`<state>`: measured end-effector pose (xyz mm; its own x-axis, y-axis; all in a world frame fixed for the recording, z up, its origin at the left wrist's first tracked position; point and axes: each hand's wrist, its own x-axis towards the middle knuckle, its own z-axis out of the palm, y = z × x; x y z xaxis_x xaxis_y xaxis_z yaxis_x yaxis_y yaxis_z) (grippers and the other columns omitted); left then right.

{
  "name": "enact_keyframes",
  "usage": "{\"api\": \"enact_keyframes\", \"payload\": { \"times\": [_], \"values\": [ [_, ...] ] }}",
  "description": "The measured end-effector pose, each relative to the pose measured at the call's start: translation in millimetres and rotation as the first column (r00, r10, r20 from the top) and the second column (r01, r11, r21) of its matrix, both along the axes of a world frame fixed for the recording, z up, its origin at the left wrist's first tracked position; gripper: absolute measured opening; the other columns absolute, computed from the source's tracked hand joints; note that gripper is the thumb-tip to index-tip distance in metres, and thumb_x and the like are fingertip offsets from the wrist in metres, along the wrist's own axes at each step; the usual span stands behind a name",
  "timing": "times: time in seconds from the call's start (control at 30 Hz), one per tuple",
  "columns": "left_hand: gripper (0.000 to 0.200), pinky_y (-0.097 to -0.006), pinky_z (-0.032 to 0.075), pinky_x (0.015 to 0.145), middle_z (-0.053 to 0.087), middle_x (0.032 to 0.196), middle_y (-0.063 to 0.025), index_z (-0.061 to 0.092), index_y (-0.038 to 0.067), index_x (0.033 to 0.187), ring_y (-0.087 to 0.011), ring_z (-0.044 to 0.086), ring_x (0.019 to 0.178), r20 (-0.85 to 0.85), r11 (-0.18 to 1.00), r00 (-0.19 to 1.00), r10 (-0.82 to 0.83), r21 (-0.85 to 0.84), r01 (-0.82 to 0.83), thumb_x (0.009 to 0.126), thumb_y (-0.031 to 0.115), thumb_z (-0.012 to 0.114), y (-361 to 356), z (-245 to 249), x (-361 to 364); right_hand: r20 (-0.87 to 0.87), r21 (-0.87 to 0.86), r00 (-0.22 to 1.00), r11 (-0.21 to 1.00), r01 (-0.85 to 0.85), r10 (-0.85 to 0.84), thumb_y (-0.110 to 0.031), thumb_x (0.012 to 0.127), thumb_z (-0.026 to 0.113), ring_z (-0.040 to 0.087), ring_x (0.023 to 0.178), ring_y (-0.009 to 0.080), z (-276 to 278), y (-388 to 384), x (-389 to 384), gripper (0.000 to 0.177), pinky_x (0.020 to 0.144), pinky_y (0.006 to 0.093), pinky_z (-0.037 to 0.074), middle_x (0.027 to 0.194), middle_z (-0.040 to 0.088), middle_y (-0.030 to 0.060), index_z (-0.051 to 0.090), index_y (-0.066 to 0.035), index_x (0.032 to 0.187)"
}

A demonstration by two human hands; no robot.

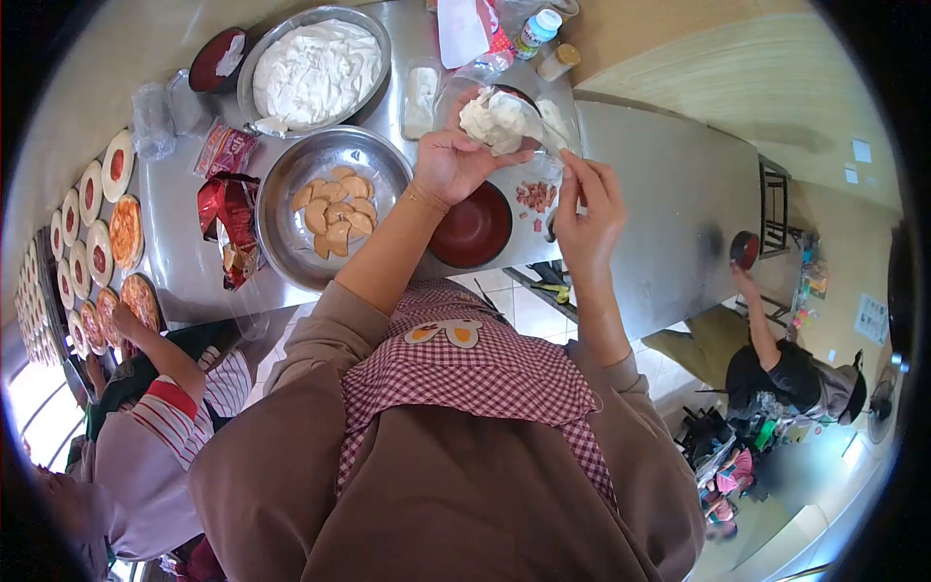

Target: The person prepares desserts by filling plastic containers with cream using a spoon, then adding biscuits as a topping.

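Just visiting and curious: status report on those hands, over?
Left hand grips clear bag of white paste. Right hand pinches the bag's edge. Red bowl and steel bowl close by, not blocking.

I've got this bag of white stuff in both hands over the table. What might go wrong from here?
1. The left hand grasps the clear bag and the right hand only pinches its edge. If either grip loosens, the soft white mass may slide out.
2. The bag hangs above the red bowl and the pink meat pieces, close to the table edge. A dropped lump could land on them or fall to the floor.
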<state>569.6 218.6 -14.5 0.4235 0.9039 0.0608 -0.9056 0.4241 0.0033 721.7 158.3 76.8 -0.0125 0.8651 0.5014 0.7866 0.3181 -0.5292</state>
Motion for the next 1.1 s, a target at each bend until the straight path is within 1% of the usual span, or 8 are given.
{"api": "enact_keyframes", "payload": {
  "times": [0.07, 0.17, 0.3, 0.43, 0.7, 0.87, 1.0, 1.1],
  "values": [
    [0.067, -0.0658, 0.031, 0.099, 0.041, 0.135, -0.0162, 0.039, 0.02, 0.128, -0.038, 0.037, 0.127, -0.021, 1.0, 1.0, 0.01, 0.001, -0.01, 0.064, 0.001, 0.045, 0.7, 0.0, 0.1, -0.045, -0.157, 0.999, 0.987, -0.022, 0.015, 0.004, 0.079, 0.059, 0.059, 0.065, 0.0189, 3.8, 2.4, 6.6, 0.022, 0.056, 0.0303, 0.047, 0.082, 0.06, 0.0112, 0.066, -0.004, 0.099],
    [0.067, -0.0636, 0.034, 0.098, 0.042, 0.135, -0.0162, 0.04, 0.02, 0.127, -0.0374, 0.038, 0.127, -0.021, 0.998, 0.999, 0.026, 0.05, -0.025, 0.063, 0.0, 0.045, 0.3, -0.7, 1.7, -0.047, -0.219, 0.996, 0.972, -0.085, 0.077, 0.001, 0.081, 0.059, 0.059, 0.062, 0.0186, -5.1, 5.5, 13.3, 0.017, 0.053, 0.0293, 0.045, 0.077, 0.059, 0.0104, 0.066, -0.003, 0.095],
    [0.066, -0.0568, 0.038, 0.096, 0.045, 0.133, -0.0157, 0.042, 0.014, 0.126, -0.0358, 0.041, 0.125, -0.07, 0.996, 0.997, 0.013, 0.087, -0.006, 0.062, 0.001, 0.046, -3.0, 7.2, 4.2, -0.1, -0.238, 0.993, 0.968, -0.077, 0.054, 0.0, 0.081, 0.06, 0.058, 0.06, 0.0185, -7.7, 6.2, 4.3, 0.016, 0.052, 0.0303, 0.045, 0.075, 0.059, 0.0091, 0.066, -0.004, 0.094],
    [0.068, -0.0516, 0.039, 0.097, 0.047, 0.133, -0.0148, 0.041, 0.007, 0.128, -0.0332, 0.044, 0.124, -0.113, 0.99, 0.99, -0.088, 0.101, 0.1, 0.06, 0.002, 0.047, -0.3, 2.5, 2.2, -0.014, -0.225, 0.999, 0.974, -0.039, 0.037, -0.001, 0.079, 0.06, 0.059, 0.061, 0.023, -11.8, 8.1, -2.1, 0.017, 0.055, 0.0328, 0.046, 0.076, 0.058, 0.0092, 0.065, -0.006, 0.094],
    [0.071, -0.0535, 0.035, 0.102, 0.047, 0.133, -0.0157, 0.041, 0.007, 0.128, -0.0341, 0.041, 0.126, -0.07, 0.995, 0.996, -0.047, 0.089, 0.053, 0.057, 0.0, 0.047, -3.3, -2.2, 5.2, 0.047, -0.135, 0.997, 0.989, -0.061, 0.068, -0.002, 0.079, 0.06, 0.059, 0.066, 0.028, -16.0, 13.7, -12.8, 0.017, 0.058, 0.0354, 0.047, 0.079, 0.059, 0.0103, 0.065, -0.006, 0.094],
    [0.071, -0.0566, 0.035, 0.102, 0.046, 0.132, -0.0161, 0.041, 0.007, 0.127, -0.036, 0.039, 0.128, -0.037, 0.994, 0.998, -0.044, 0.098, 0.047, 0.057, 0.0, 0.048, -2.7, -3.3, -0.9, 0.195, -0.126, 0.978, 0.991, -0.05, 0.074, -0.002, 0.078, 0.061, 0.059, 0.067, 0.0273, -6.7, 10.6, -12.4, 0.017, 0.06, 0.0365, 0.047, 0.079, 0.058, 0.009, 0.065, -0.006, 0.094],
    [0.072, -0.0568, 0.035, 0.101, 0.046, 0.131, -0.0166, 0.04, 0.005, 0.128, -0.0368, 0.038, 0.128, -0.06, 0.997, 0.996, -0.073, 0.029, 0.074, 0.057, 0.0, 0.048, -2.9, -4.1, -8.2, 0.182, -0.125, 0.98, 0.991, -0.056, 0.078, -0.001, 0.077, 0.061, 0.058, 0.065, 0.0265, -0.9, 4.3, -7.6, 0.019, 0.059, 0.035, 0.047, 0.08, 0.058, 0.009, 0.064, -0.005, 0.095],
    [0.076, -0.0575, 0.032, 0.103, 0.043, 0.134, -0.0194, 0.036, 0.003, 0.131, -0.0393, 0.036, 0.129, -0.096, 0.997, 0.994, -0.06, 0.045, 0.064, 0.056, 0.002, 0.049, -3.1, -4.5, -9.3, 0.13, -0.22, 0.99, 0.975, -0.022, 0.052, 0.0, 0.078, 0.06, 0.058, 0.063, 0.0258, 5.2, 0.6, -10.9, 0.02, 0.058, 0.0338, 0.046, 0.08, 0.058, 0.0093, 0.064, -0.005, 0.097]
  ]
}}
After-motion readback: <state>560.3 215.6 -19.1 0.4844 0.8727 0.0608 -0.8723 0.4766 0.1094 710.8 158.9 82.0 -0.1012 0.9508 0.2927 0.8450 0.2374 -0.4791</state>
